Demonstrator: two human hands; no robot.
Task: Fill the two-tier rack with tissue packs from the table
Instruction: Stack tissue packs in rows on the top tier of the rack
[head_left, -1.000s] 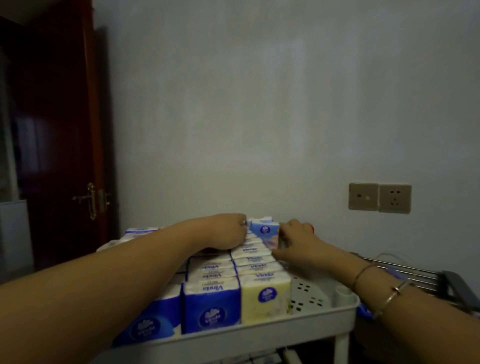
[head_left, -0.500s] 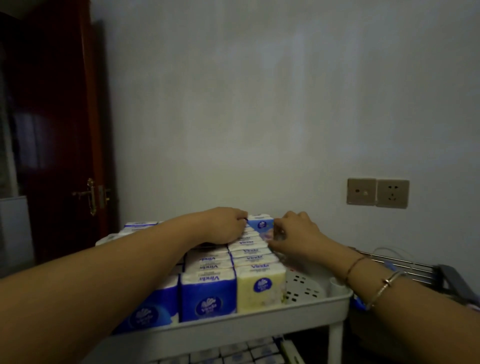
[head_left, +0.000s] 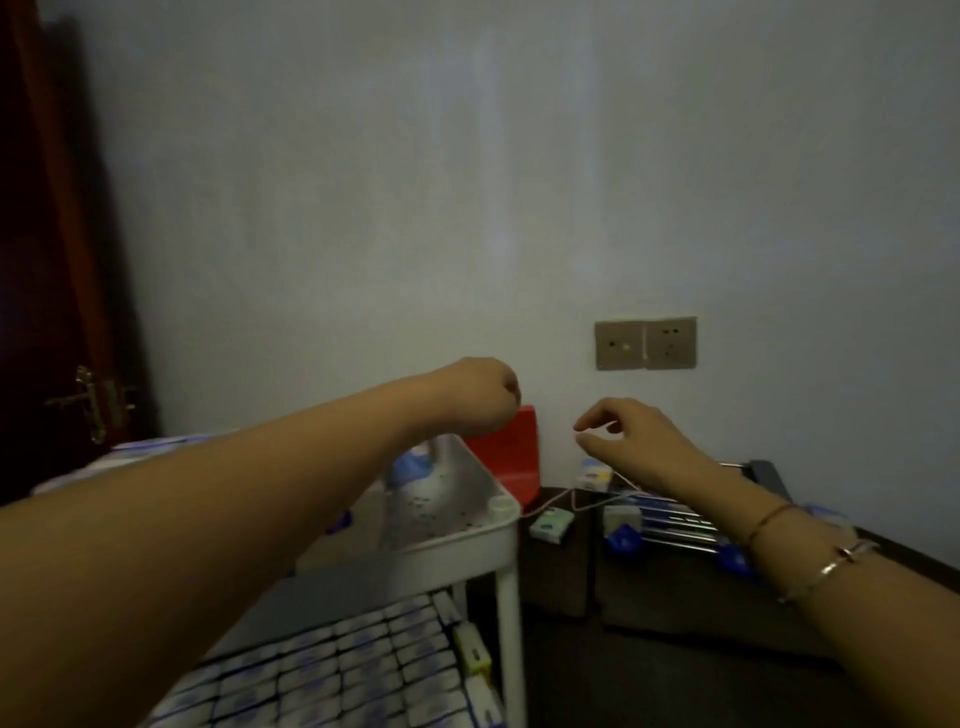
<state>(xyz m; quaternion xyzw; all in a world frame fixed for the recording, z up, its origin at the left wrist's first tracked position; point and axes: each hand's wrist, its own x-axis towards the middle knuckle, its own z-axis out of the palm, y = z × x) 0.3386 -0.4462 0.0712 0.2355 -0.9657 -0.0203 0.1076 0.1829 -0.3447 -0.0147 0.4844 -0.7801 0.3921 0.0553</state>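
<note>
both hands are raised over the right end of a white plastic two-tier rack, neither holding anything.

head view: the left hand is seen stretched forward above the upper tier, its fingers curled into a loose fist around nothing. the right hand is held in the air to the right of the rack, above a dark wooden table, thumb and fingers loosely bent and parted, empty. in the upper tier, blue and white tissue packs are partly hidden by the left forearm; bare perforated floor is seen at its right end. the lower tier is seen packed with rows of white and blue packs. on the table, a small green-white pack and blue-white packs are seen lying beside a metal wire rack; a red panel is seen against the wall.
</note>
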